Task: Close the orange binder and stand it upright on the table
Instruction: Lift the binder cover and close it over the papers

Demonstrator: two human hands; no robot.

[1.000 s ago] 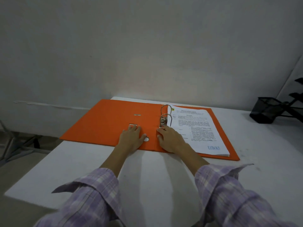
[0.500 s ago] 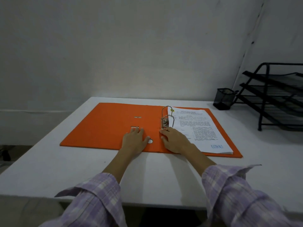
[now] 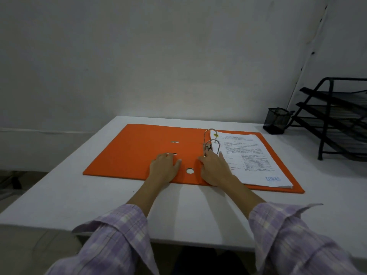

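Not much changed vs a sec ago: orange binder [image 3: 139,153] still open flat mid-surface, left hand [image 3: 164,167] & right hand [image 3: 215,169] flat, fingers spread, gripping nothing. Closing not started imo.

Table's [image 3: 59,195] left bare — rack [image 3: 337,120], pen cup [image 3: 277,121] crowd right.

1. The white table [image 3: 198,211] fills the middle of the view, its far edge against a pale wall.
2. An orange binder [image 3: 139,153] lies open and flat at the table's centre, covers spread toward 9 and 3 o'clock.
3. A black mesh pen cup [image 3: 277,121] stands upright toward 2 o'clock, near the far edge.
4. A black tiered wire tray rack [image 3: 337,118] stands at 3 o'clock, just beside the cup.
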